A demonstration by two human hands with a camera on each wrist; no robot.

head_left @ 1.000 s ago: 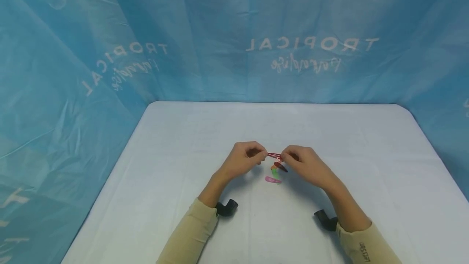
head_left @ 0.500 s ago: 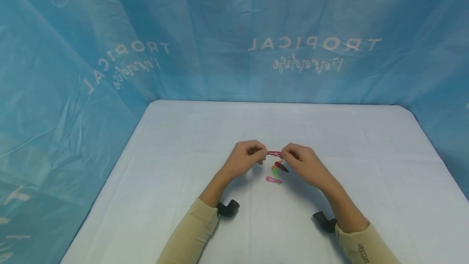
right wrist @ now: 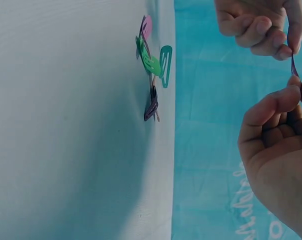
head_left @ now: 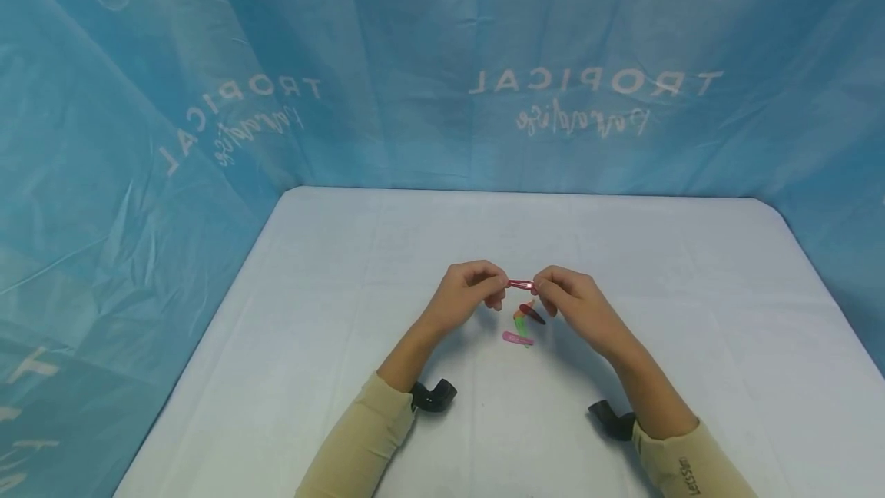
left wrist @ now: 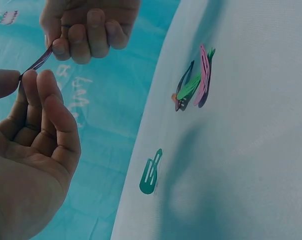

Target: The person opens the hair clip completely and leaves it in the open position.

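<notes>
A red snap hair clip (head_left: 521, 284) is held up above the table, stretched between both hands. My left hand (head_left: 470, 294) pinches one end between thumb and fingertips. At the other end, my right hand (head_left: 577, 304) pinches it the same way. In the left wrist view the clip (left wrist: 38, 61) appears thin, nearly edge-on. Below the hands lies a loose group of clips: a pink clip (head_left: 518, 338), a green clip (head_left: 521, 325), a dark red clip (head_left: 532, 314) and an orange one (head_left: 518, 313). A teal clip (left wrist: 150, 175) lies apart from them; the head view does not show it.
A white-covered table (head_left: 387, 252) spreads under the hands, with blue printed curtains (head_left: 415, 152) behind and at the sides. Black curved mounts (head_left: 434, 396) stick out at both wrists, close above the tabletop.
Both hands have risen slightly with the red clip between them. The clip's prongs looked spread before; now it looks narrower and catches the light. The clips on the table stay put.
</notes>
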